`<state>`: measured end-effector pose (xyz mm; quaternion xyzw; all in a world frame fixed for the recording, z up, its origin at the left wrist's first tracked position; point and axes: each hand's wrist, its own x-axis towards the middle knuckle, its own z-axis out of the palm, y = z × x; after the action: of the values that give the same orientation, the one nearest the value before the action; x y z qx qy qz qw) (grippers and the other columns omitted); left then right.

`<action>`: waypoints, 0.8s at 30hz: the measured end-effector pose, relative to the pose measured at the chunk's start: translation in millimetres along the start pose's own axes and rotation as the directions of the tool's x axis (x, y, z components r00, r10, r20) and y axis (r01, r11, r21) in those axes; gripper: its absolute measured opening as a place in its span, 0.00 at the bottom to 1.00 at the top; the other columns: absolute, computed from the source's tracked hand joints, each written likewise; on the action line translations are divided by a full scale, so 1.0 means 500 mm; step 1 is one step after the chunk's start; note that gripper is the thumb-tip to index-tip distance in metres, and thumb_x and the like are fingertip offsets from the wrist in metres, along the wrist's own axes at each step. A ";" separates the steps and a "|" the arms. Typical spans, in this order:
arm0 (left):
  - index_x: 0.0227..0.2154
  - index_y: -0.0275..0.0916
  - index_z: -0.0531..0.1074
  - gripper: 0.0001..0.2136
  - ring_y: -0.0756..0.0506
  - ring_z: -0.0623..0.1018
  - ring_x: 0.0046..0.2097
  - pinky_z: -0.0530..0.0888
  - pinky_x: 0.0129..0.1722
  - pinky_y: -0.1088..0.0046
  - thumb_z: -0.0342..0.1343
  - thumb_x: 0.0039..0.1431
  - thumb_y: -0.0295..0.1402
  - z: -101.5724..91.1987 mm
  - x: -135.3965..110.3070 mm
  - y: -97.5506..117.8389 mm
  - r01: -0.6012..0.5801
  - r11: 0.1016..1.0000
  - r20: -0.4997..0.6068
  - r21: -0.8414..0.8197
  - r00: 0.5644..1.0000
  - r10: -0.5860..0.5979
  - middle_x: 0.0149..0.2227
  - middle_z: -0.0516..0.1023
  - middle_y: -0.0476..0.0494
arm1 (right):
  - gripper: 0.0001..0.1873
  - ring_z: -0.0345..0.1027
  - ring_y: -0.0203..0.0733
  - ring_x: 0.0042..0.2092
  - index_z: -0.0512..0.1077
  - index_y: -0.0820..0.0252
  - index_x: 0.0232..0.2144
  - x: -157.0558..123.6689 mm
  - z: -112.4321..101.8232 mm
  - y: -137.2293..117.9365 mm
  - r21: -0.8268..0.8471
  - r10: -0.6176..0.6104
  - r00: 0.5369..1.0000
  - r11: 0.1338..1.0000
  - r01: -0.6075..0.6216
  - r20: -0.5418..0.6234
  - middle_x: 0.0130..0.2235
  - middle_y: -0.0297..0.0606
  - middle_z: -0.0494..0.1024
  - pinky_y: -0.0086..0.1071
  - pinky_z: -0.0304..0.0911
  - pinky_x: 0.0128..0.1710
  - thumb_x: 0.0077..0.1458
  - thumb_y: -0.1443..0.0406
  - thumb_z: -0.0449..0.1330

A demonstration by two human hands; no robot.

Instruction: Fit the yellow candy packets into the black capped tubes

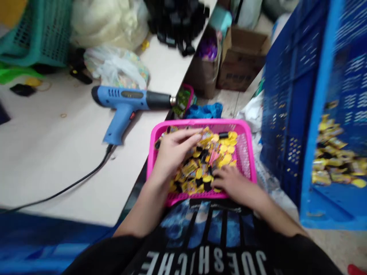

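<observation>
The basket [246,152] sits on your lap, just right of the worktop [43,160], with small packets [223,147] heaped in it. Your left hand [172,152] lies on them toward the far left, your right hand [233,183] at the near rim. The heat gun [126,101] lies on the worktop to the left; a crate [286,95] stands to the right.

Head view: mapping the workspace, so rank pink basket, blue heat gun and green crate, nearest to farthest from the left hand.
1. Pink basket, in front; the left hand is in it.
2. Blue heat gun, on the table, leftward.
3. Green crate, far left, at the back.
</observation>
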<state>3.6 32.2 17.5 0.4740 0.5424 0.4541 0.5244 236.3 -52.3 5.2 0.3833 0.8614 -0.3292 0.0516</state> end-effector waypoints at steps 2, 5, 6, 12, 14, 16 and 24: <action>0.39 0.43 0.85 0.16 0.39 0.84 0.47 0.81 0.47 0.65 0.70 0.53 0.47 -0.006 0.002 0.009 0.043 0.997 -0.018 0.061 0.999 -0.042 0.44 0.87 0.42 | 0.11 0.66 0.53 0.55 0.80 0.52 0.46 -0.003 0.029 -0.010 -0.164 0.004 1.000 0.986 -0.004 0.001 0.55 0.44 0.77 0.52 0.65 0.54 0.67 0.66 0.59; 0.41 0.44 0.85 0.19 0.34 0.82 0.54 0.76 0.60 0.55 0.68 0.51 0.51 -0.005 0.008 0.010 0.132 0.988 0.013 0.082 0.991 -0.134 0.48 0.86 0.42 | 0.09 0.66 0.49 0.50 0.76 0.56 0.43 0.012 0.053 0.009 -0.338 -0.068 0.996 0.940 0.041 -0.066 0.48 0.42 0.78 0.46 0.66 0.52 0.69 0.63 0.56; 0.41 0.44 0.86 0.21 0.33 0.82 0.55 0.74 0.62 0.53 0.69 0.50 0.53 -0.005 0.011 0.008 0.136 0.988 0.038 0.076 0.990 -0.139 0.48 0.86 0.42 | 0.08 0.67 0.48 0.49 0.75 0.57 0.44 0.016 0.053 0.018 -0.357 -0.076 0.994 0.933 0.044 -0.075 0.45 0.41 0.78 0.44 0.67 0.51 0.68 0.64 0.55; 0.38 0.47 0.86 0.25 0.30 0.82 0.55 0.74 0.62 0.49 0.67 0.44 0.60 -0.019 0.010 0.001 0.130 0.991 0.102 0.042 0.986 -0.134 0.46 0.87 0.42 | 0.28 0.71 0.49 0.57 0.69 0.46 0.57 0.019 0.019 0.046 0.154 0.071 0.938 0.988 -0.019 -0.340 0.55 0.40 0.75 0.38 0.67 0.58 0.53 0.59 0.65; 0.36 0.47 0.86 0.25 0.30 0.83 0.54 0.76 0.59 0.49 0.67 0.43 0.60 -0.019 0.007 -0.004 0.111 0.994 0.088 0.026 0.990 -0.113 0.45 0.87 0.42 | 0.28 0.74 0.51 0.55 0.71 0.43 0.55 0.023 0.008 0.059 0.346 0.184 0.818 0.938 0.020 -0.545 0.52 0.39 0.77 0.43 0.68 0.57 0.50 0.62 0.65; 0.35 0.48 0.87 0.24 0.30 0.83 0.51 0.80 0.53 0.52 0.67 0.43 0.60 -0.013 0.004 -0.008 0.085 0.996 0.081 0.016 0.993 -0.086 0.43 0.87 0.43 | 0.21 0.77 0.52 0.48 0.72 0.46 0.46 0.036 -0.004 0.075 0.528 0.310 0.664 0.836 0.151 -0.680 0.45 0.38 0.79 0.45 0.71 0.51 0.47 0.61 0.66; 0.37 0.49 0.87 0.19 0.38 0.82 0.38 0.80 0.39 0.63 0.65 0.51 0.56 0.026 -0.020 0.008 0.042 0.999 0.246 -0.012 0.969 -0.038 0.32 0.86 0.46 | 0.27 0.80 0.54 0.42 0.74 0.48 0.43 0.093 -0.039 0.062 0.738 0.476 0.567 0.483 0.470 -0.672 0.40 0.41 0.83 0.46 0.74 0.44 0.44 0.45 0.71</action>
<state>16.5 22.8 22.3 0.5109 0.4791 0.3858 0.6005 228.4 3.7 -11.7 0.4588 0.4801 -0.4980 -0.5577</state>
